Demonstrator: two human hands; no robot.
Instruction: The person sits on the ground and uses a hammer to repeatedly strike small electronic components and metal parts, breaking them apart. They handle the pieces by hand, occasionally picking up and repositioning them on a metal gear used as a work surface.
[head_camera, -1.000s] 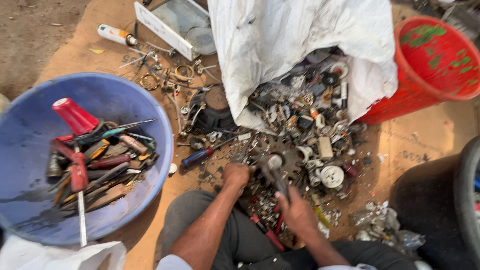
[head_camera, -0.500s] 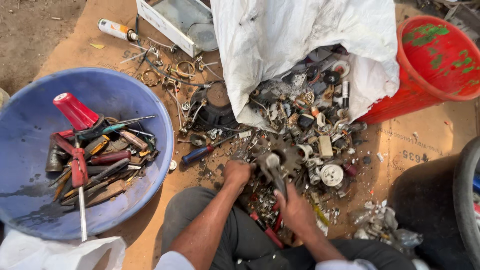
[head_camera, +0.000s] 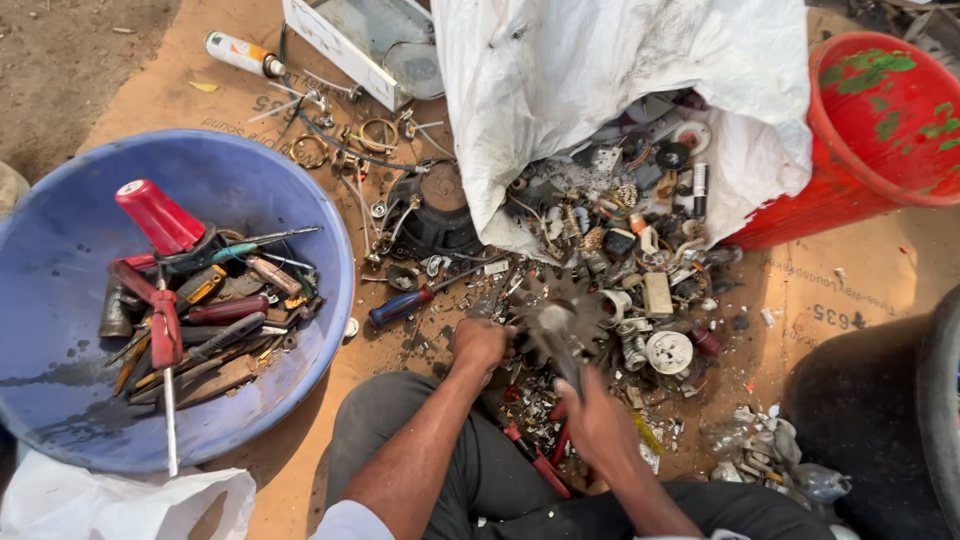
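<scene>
My left hand is closed over a small metal part at the near edge of a scrap pile of wires, coils and small parts. My right hand grips a grey metal tool that points up toward the left hand; its head is blurred. A blue-handled screwdriver lies on the cardboard just left of my left hand. Red-handled pliers lie between my knees, below both hands.
A blue plastic basin at the left holds several screwdrivers, pliers and a red cone. A white sack spills the scrap. A red bucket lies at the right, a white casing and spray can at the back.
The view has shifted slightly; both hands stay at the near edge of the pile, the right hand working the metal tool against the part in the left.
</scene>
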